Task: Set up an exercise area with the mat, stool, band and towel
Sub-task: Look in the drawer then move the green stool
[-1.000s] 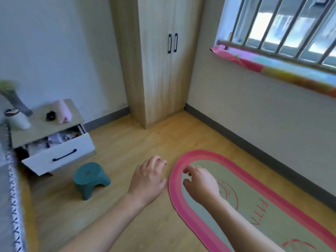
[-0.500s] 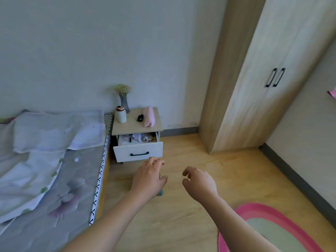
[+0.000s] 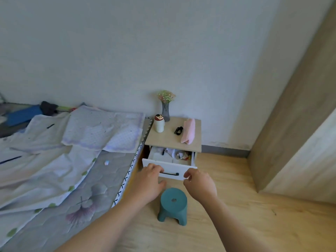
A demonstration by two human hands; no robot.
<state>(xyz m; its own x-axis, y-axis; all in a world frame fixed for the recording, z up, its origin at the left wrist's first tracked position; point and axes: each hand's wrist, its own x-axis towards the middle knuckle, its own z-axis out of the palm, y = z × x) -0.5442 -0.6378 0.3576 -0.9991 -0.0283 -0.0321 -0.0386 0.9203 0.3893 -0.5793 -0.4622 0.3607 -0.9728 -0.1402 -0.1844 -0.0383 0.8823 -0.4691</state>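
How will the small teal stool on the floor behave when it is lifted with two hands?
The teal stool looks like moulded plastic, so probably stiff and light. Its splayed legs suggest it will not tip easily. The smooth rounded seat may be a little slippery.

I see both forearms stretched forward, bare. Left hand (image 3: 148, 184) palm down, fingers loosely curled. Right hand (image 3: 200, 184) just right of it, fingers half-curled, empty.

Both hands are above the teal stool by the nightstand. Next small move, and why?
Probably lower both hands to the seat rim and grip it: the left hand and right hand are empty, flanking the upright teal stool, which stands on the wood floor before the open drawer.
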